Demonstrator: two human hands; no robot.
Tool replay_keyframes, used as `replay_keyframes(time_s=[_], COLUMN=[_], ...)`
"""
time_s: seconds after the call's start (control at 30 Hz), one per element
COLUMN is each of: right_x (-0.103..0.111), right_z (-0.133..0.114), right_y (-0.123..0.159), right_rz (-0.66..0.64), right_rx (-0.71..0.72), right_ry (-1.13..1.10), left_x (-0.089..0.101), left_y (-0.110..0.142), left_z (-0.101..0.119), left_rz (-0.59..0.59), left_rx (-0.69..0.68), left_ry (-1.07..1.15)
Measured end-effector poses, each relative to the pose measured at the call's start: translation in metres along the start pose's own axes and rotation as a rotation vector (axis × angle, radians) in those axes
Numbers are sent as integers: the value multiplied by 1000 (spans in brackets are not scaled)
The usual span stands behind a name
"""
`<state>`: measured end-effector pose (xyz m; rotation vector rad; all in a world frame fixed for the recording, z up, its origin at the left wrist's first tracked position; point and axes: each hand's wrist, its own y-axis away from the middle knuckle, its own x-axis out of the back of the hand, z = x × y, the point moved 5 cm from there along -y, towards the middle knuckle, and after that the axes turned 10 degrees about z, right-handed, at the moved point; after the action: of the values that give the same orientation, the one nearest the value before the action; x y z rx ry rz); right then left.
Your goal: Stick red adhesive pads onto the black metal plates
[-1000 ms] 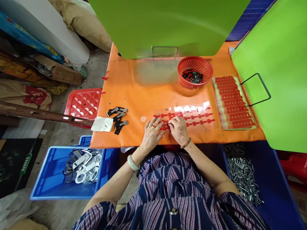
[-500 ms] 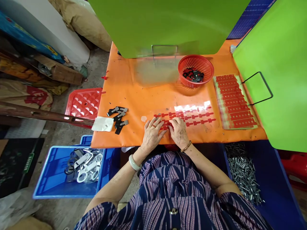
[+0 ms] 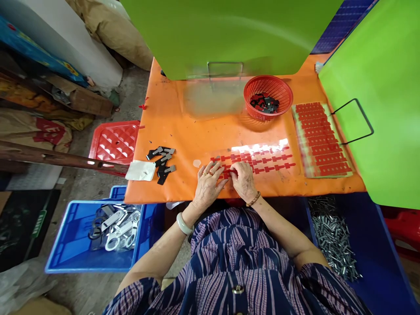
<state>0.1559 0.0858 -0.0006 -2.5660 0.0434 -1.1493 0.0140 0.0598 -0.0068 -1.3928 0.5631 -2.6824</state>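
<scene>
A clear sheet with rows of small red stickers [image 3: 259, 158] lies on the orange table [image 3: 183, 131] in front of me. My left hand [image 3: 207, 183] rests on the sheet's left end with its fingers spread flat. My right hand [image 3: 243, 179] sits beside it, its fingertips curled and pinching at a red sticker near the sheet's left end. Whether the sticker is lifted off I cannot tell. Both hands nearly touch each other.
Several black-and-silver metal parts [image 3: 162, 159] and a white packet [image 3: 140, 170] lie left of my hands. A red basket [image 3: 267, 97] holds more parts. A stack of sticker sheets [image 3: 320, 140] lies at the right. Green panels [image 3: 377, 109] stand behind and right. Blue crates [image 3: 82, 236] sit below.
My right hand has shifted slightly, its fingers curling tighter onto a red sticker. My left hand stays flat on the sheet. The view shifted a little.
</scene>
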Motion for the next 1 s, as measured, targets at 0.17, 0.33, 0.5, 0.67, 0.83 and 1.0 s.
replay_keyframes(time_s=[0.17,0.33,0.5,0.67,0.83,1.0], right_x=[1,0,1,0,0,-2], right_z=[6,5,4,2,2,4], right_y=[2,2,3,3,5,7], right_rz=[69,71,93,104,113,128], right_rx=[-16,15,18,42,71,98], right_ry=[-86,-89,-96,-111,-123,-136], left_x=[2,4,4,4,12,37], left_y=[0,0,0,1,1,-13], left_z=[2,4,0,-4,-15,-56], left_rz=[-6,24,48,68,202,573], left_rx=[0,-17,-33,7,214,716], left_ry=[-66,-81,-60,8,237,635])
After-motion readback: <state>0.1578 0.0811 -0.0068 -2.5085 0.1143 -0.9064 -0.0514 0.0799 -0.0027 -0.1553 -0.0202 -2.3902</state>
